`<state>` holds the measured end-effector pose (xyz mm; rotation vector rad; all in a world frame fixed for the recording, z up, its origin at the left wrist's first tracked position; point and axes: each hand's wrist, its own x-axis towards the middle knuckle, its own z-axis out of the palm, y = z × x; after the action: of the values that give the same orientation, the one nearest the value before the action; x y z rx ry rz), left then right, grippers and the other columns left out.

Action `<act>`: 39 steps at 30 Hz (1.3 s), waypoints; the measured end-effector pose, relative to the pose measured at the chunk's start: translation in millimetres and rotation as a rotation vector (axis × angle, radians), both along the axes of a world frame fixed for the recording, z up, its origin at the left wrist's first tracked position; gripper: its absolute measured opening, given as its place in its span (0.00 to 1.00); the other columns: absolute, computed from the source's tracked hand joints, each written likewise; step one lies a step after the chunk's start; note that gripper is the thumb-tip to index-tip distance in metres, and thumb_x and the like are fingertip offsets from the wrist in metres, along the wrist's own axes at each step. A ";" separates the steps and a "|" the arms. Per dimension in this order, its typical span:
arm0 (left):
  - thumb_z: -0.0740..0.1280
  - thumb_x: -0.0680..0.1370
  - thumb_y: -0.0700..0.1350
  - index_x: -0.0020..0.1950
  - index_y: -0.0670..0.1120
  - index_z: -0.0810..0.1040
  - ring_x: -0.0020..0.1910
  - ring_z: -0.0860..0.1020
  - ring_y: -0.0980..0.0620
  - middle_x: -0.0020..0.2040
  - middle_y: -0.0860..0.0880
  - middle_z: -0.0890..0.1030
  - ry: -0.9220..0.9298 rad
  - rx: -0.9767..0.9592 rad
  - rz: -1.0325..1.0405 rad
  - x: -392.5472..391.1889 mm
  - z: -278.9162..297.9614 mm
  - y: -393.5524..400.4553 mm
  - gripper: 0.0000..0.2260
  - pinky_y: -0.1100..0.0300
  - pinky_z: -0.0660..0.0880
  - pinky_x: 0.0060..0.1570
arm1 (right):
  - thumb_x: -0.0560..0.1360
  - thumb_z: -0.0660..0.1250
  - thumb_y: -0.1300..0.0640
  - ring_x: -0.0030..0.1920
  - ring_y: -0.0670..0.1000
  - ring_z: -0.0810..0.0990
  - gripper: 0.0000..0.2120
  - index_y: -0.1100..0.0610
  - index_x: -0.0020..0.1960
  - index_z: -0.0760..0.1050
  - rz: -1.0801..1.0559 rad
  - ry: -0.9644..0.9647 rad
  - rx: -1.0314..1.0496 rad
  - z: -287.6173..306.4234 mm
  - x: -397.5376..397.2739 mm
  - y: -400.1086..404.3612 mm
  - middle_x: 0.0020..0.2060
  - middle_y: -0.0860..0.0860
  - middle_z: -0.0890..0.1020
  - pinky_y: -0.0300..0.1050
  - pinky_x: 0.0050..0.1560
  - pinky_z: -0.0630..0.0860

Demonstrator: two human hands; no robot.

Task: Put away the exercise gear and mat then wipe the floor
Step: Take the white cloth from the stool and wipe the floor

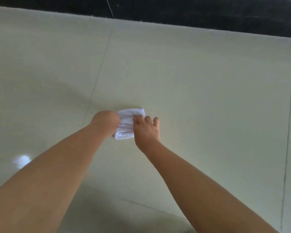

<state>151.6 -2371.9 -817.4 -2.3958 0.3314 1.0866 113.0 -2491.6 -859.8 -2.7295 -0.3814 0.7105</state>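
1. We judge that we are in the last part of the task, wiping the floor point(208, 91): no exercise gear and no mat shows anywhere in the head view, only pale glossy tiles with thin grout lines and a dark strip along the far edge.

2. The white cloth point(128, 123), folded into a small pad, lies between our two hands, about the middle of the view and just right of a grout line. It appears to lie on the tile, though we cannot tell for sure that it presses flat.

3. Our left hand point(106, 122) is curled closed over the cloth's left edge, fingers tucked out of sight, so it has hold of the cloth.

4. Our right hand point(146, 130) is spread open, fingers splayed; its thumb side touches the cloth's right edge, and the outer fingers reach past it onto bare tile. It rests against the cloth and does not grip it.

5. The next move, as we judge it, calls for pressing the pad flat under the palms and pushing it over the tiles in overlapping strokes.

6. A bright glare spot point(22, 160) low on the left makes it hard to tell wet tile from dry.
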 end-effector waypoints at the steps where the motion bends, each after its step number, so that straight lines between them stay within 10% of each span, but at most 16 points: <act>1: 0.59 0.80 0.38 0.62 0.42 0.78 0.62 0.78 0.44 0.60 0.45 0.80 0.065 -0.012 -0.029 -9.8 6.6 -9.5 0.14 0.55 0.74 0.58 | 0.74 0.58 0.68 0.63 0.58 0.69 0.23 0.63 0.69 0.66 0.018 0.026 -0.011 2.9 -20.1 -11.2 0.65 0.56 0.69 0.55 0.71 0.55; 5: 0.59 0.79 0.36 0.63 0.40 0.77 0.62 0.77 0.43 0.62 0.43 0.79 0.157 -0.170 -0.221 -20.3 12.9 -76.9 0.14 0.53 0.74 0.58 | 0.50 0.77 0.67 0.38 0.56 0.82 0.28 0.62 0.50 0.82 -0.098 -0.065 -0.199 7.5 -62.1 -74.1 0.40 0.54 0.82 0.57 0.50 0.77; 8: 0.61 0.78 0.39 0.60 0.43 0.79 0.61 0.78 0.44 0.60 0.45 0.80 0.191 -0.296 -0.397 -30.5 4.9 -121.4 0.13 0.55 0.73 0.58 | 0.69 0.65 0.69 0.57 0.59 0.75 0.29 0.60 0.69 0.68 -0.192 0.071 -0.234 9.7 -68.8 -121.1 0.58 0.57 0.76 0.57 0.66 0.60; 13: 0.69 0.46 0.45 0.17 0.45 0.77 0.19 0.76 0.54 0.17 0.50 0.74 -0.101 -0.581 -0.826 -43.0 -20.9 -159.9 0.05 0.72 0.70 0.27 | 0.51 0.78 0.68 0.36 0.57 0.81 0.30 0.59 0.53 0.82 -0.234 -0.103 -0.407 -0.8 -99.3 -182.3 0.38 0.54 0.82 0.60 0.48 0.75; 19: 0.56 0.80 0.37 0.63 0.38 0.75 0.65 0.72 0.41 0.64 0.40 0.76 0.130 -0.566 -0.878 -77.0 -17.6 -216.7 0.14 0.53 0.68 0.62 | 0.73 0.61 0.65 0.57 0.57 0.74 0.18 0.58 0.62 0.71 -0.340 0.152 -0.476 26.6 -143.4 -203.1 0.53 0.54 0.77 0.50 0.67 0.57; 30: 0.60 0.78 0.39 0.60 0.43 0.77 0.62 0.75 0.43 0.62 0.43 0.77 0.148 -0.587 -0.811 -115.8 -16.9 -233.5 0.12 0.56 0.70 0.60 | 0.74 0.58 0.67 0.59 0.57 0.73 0.15 0.60 0.59 0.72 -0.152 0.200 -0.596 50.8 -168.4 -221.2 0.57 0.56 0.75 0.47 0.62 0.63; 33: 0.77 0.59 0.56 0.37 0.46 0.84 0.40 0.84 0.50 0.39 0.44 0.84 0.061 -0.564 -0.833 -116.7 -12.7 -247.7 0.16 0.66 0.76 0.39 | 0.73 0.57 0.68 0.57 0.58 0.73 0.19 0.61 0.63 0.69 -0.136 0.172 -0.571 31.3 -170.4 -253.8 0.56 0.57 0.74 0.48 0.62 0.63; 39: 0.53 0.81 0.36 0.65 0.37 0.72 0.64 0.72 0.40 0.64 0.38 0.72 0.061 -0.457 -0.820 -108.0 -22.5 -318.2 0.16 0.53 0.69 0.60 | 0.41 0.78 0.63 0.27 0.53 0.79 0.29 0.58 0.43 0.82 -0.167 -0.091 -0.416 -1.5 -171.7 -322.6 0.27 0.50 0.78 0.44 0.37 0.77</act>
<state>43.6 -2690.1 -839.9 -2.1943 1.5546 0.7289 -58.7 -2814.2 -861.3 -3.1428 -0.0198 0.6855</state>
